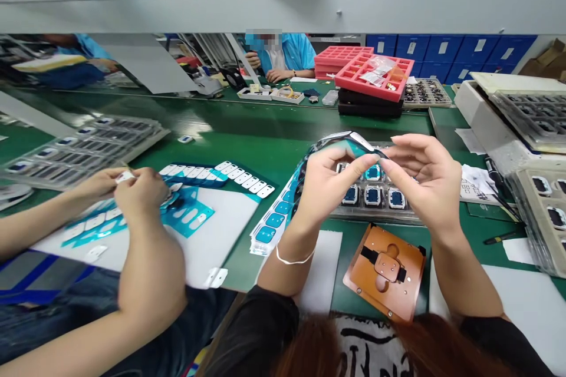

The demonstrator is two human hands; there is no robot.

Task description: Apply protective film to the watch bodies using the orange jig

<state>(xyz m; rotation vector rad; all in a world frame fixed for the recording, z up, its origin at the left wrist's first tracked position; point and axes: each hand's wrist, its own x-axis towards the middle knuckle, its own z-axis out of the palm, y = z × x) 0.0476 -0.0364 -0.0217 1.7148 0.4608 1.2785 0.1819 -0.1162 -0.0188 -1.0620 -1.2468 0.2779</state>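
While hands (325,179) (422,179) (two) hold strip (363,141) — one orange block (387,271) near.

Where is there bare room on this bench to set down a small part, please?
The green bench looks bare beyond the white label strips, between the tray stack and the part tray. So does the white sheet right of the right forearm. It is crowded around the left hand and right hand, with blue stickers and an orange fixture close by.

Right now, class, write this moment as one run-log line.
left hand: pinching curved film strip; right hand: fingertips at strip's end, grip unclear; behind: clear tray of square parts; nearer: orange fixture
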